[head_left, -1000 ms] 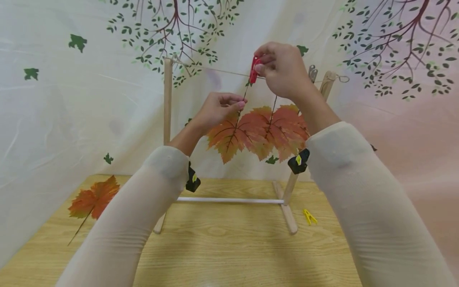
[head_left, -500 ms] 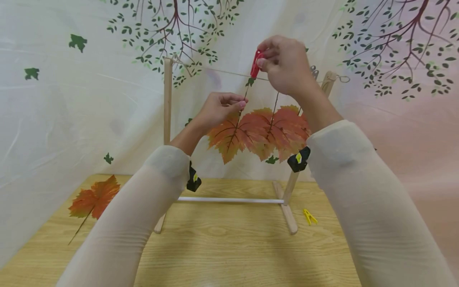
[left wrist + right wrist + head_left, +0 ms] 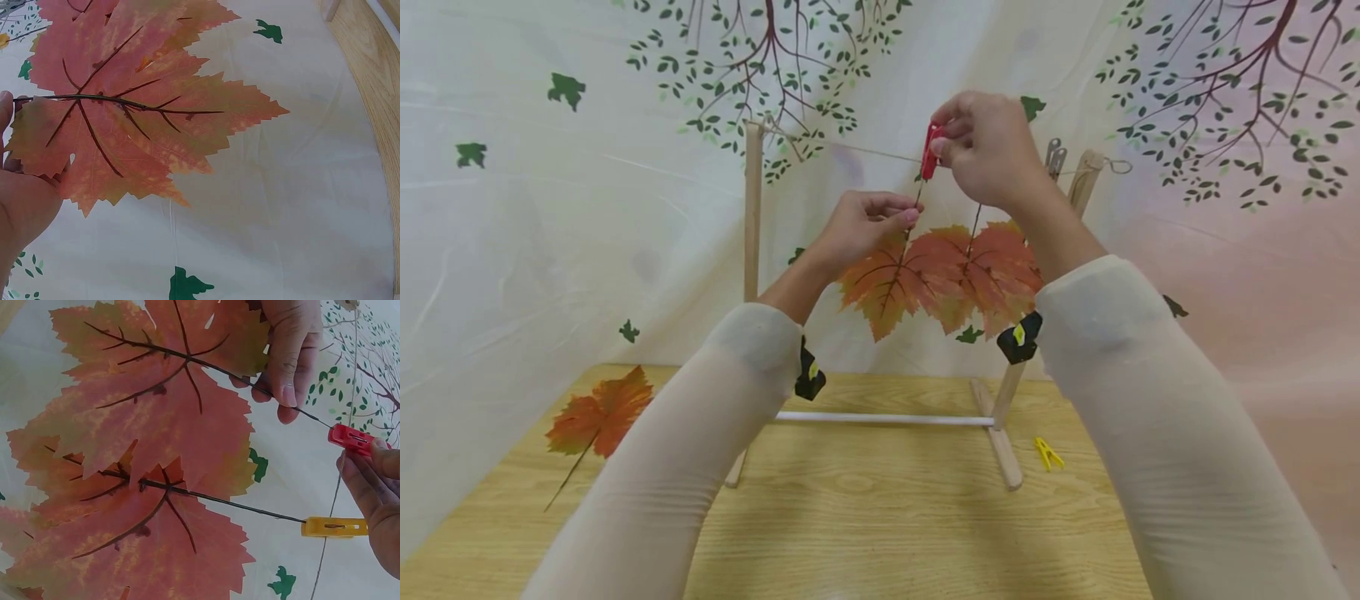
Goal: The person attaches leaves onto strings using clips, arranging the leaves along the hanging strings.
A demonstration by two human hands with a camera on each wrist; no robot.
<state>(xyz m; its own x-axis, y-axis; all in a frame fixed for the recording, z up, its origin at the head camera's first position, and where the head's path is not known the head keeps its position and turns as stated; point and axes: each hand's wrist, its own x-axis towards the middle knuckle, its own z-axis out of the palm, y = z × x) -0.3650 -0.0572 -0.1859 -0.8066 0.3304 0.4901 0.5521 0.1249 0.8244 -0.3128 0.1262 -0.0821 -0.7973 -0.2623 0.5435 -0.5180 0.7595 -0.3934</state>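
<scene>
My left hand (image 3: 868,229) pinches the dark stem of an orange-red artificial maple leaf (image 3: 887,287) that hangs tip down. In the left wrist view the leaf (image 3: 125,119) spreads beyond the fingers. Above it, my right hand (image 3: 992,146) pinches a red clothespin (image 3: 930,152) between thumb and fingers, at the thin string (image 3: 865,150). In the right wrist view, the stem's tip meets the nose of the red clothespin (image 3: 356,439); how firmly it bites cannot be seen. Close by, a yellow clothespin (image 3: 331,527) holds a second leaf's stem (image 3: 250,508) on the string.
Wooden posts (image 3: 752,208) carry the string, joined low by a white rod (image 3: 887,418). Metal clips (image 3: 1055,158) sit near the right post. On the table (image 3: 865,533) lie another maple leaf (image 3: 598,412) at left and a yellow clothespin (image 3: 1048,452) at right.
My right hand rose slightly with the red clothespin, then came back down to the stem's end at the string. My left hand has barely moved, still holding the stem.
</scene>
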